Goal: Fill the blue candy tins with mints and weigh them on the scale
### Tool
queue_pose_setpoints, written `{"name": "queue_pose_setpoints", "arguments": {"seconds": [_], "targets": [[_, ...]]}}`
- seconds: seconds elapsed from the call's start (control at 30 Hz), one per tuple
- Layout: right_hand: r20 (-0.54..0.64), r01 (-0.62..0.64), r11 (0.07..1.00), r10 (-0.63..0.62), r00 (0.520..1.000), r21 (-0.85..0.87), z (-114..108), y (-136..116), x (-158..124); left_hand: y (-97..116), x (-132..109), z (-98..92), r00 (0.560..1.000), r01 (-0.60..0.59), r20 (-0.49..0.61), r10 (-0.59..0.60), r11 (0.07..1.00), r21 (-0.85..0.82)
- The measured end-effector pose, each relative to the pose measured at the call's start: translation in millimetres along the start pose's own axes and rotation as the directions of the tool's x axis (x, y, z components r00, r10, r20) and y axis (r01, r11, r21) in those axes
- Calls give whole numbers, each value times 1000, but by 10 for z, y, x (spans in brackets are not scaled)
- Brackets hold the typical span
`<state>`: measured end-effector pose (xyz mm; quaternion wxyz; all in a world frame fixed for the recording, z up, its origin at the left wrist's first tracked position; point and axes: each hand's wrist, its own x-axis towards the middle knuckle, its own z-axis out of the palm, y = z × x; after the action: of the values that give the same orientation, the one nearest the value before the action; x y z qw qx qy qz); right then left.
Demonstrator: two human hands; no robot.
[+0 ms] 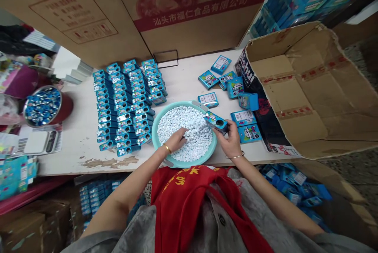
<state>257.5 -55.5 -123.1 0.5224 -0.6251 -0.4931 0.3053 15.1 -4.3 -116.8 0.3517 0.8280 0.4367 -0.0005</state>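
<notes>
A teal basin full of small white candies sits at the near edge of the white table. My left hand rests in the candies with its fingers curled into them. My right hand grips a small blue tin box, held open over the basin's right rim. Left of the basin stand several rows of filled blue boxes. Loose closed blue boxes lie to the right.
A large open cardboard carton lies on its side at the right. A red-sided metal pot of blue pieces and a scale sit at the left. Cardboard walls stand behind; more blue boxes lie under the table.
</notes>
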Motion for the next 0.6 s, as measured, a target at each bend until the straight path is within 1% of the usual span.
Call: {"name": "queue_pose_setpoints", "arguments": {"seconds": [0.1,0.17,0.27,0.37,0.43,0.5,0.53,0.6], "targets": [[7,34,999,-34,999,-28,-18,-16,2,86,-211,-281,994,-89,-61,86,995,-47],[37,82,995,-80,996,-58,-12,-26,2,179,-332,-486,989,-129,-75,127,991,-22],[121,163,981,-150,981,-108,35,-21,-7,363,-441,-766,982,-180,-57,183,983,45],[191,268,953,-240,952,-139,113,-12,-27,589,-452,-977,979,-201,10,201,969,142],[225,335,932,-300,927,-139,165,-11,-43,763,-424,-1079,983,-176,88,159,953,246],[257,384,913,-342,904,-136,206,-10,-58,950,-386,-1155,983,-127,171,65,916,382],[272,404,905,-359,893,-133,223,-7,-64,1046,-368,-1182,980,-100,198,10,887,450],[296,434,893,-384,875,-123,247,1,-77,1236,-337,-1212,972,-53,218,-87,824,564]]}}
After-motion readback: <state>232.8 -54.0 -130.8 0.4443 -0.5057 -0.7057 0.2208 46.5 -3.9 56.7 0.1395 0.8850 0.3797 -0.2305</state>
